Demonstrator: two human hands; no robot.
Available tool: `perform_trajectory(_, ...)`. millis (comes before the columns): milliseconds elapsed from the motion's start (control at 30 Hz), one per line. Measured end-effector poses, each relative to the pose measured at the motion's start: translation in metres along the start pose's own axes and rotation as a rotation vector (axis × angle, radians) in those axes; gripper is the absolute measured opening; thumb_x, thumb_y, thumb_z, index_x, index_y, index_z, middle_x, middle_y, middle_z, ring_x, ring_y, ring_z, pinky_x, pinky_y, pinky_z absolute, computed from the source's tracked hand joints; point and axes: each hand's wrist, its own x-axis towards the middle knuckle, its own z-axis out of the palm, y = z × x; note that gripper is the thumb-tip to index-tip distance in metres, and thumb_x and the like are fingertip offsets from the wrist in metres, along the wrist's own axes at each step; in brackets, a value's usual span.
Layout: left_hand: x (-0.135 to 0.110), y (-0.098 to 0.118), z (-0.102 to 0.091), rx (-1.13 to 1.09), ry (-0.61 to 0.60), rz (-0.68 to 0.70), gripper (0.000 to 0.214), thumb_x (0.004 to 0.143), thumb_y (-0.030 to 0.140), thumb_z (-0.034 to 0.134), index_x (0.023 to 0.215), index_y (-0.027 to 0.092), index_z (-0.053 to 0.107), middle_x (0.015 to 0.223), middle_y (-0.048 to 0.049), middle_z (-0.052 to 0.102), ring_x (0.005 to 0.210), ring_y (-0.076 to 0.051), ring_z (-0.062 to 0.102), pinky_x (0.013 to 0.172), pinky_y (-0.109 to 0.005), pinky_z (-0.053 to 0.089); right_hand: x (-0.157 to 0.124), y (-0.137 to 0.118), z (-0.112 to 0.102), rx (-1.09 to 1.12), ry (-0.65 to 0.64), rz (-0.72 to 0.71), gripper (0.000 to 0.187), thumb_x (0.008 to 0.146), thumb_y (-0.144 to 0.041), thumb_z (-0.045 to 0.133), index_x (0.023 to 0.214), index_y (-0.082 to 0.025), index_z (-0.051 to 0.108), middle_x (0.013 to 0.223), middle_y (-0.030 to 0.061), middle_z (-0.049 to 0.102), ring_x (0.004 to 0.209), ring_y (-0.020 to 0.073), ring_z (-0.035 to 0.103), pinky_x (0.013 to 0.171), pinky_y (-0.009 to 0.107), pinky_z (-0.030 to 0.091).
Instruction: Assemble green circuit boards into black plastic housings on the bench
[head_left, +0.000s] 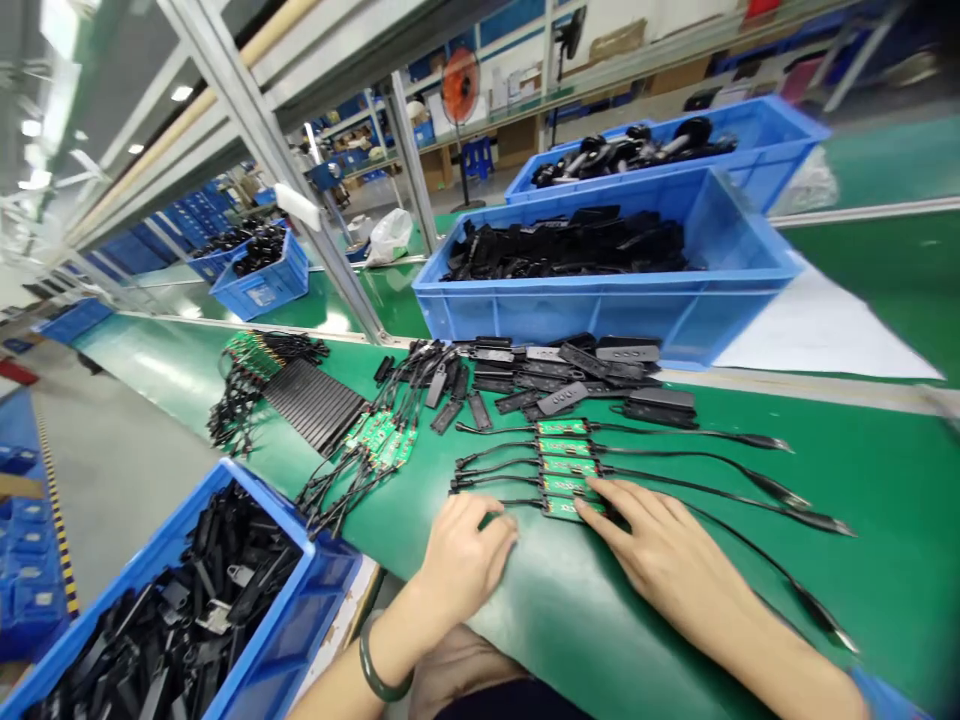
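A column of several green circuit boards (566, 447) lies in narrow black casings on the green bench, with black cables running out from both ends. At the near end of the column, my right hand (660, 540) has its thumb and index finger on the lowest circuit board (559, 507), partly covering it. My left hand (469, 555) is closed, with fingers curled, at the left end of that board's short black cable (521, 502). The cable's tip is hidden by the fingers. Longer cables (720, 485) with plugs stretch to the right, some passing behind my right hand.
Loose black casings (562, 375) lie beyond the boards, before a blue bin (600, 310) of black parts. More wired boards (382, 440) and a row of black casings (315, 400) sit left. A blue bin (300, 580) stands lower left. A metal post (330, 260) rises behind the bench.
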Motion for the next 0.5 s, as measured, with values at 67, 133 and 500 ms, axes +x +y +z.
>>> perform_trajectory(67,-0.005,-0.024,-0.009,0.018,0.007,-0.216,0.015,0.095,0.022,0.051,0.093,0.019,0.065,0.092,-0.0077,0.064,0.086,-0.021,0.059,0.078,-0.036,0.050,0.002,-0.002,0.000,0.023,0.059,-0.028,0.039,0.088,-0.007,0.040,0.107,-0.013,0.074,0.112,0.0222,0.067,0.100,0.0336,0.062,0.077,0.046,0.051)
perform_trajectory(133,-0.007,-0.053,-0.019,0.038,0.035,-0.442,0.009,0.091,0.020,0.055,0.094,0.018,0.064,0.096,-0.0092,0.063,0.091,-0.024,0.058,0.083,-0.040,0.049,0.003,-0.010,-0.002,0.085,0.122,-0.063,0.036,0.093,-0.014,0.040,0.107,-0.015,0.074,0.109,0.0207,0.067,0.094,0.0312,0.064,0.074,0.043,0.052)
perform_trajectory(500,0.012,-0.120,-0.054,-0.363,0.325,-0.717,0.031,0.083,0.038,0.060,0.060,0.017,0.060,0.054,0.0014,0.047,0.056,-0.015,0.049,0.061,-0.027,0.042,-0.005,-0.047,-0.021,0.476,0.066,0.084,0.027,0.094,-0.029,0.051,0.106,-0.025,0.075,0.105,0.0099,0.073,0.091,0.0205,0.073,0.075,0.027,0.060)
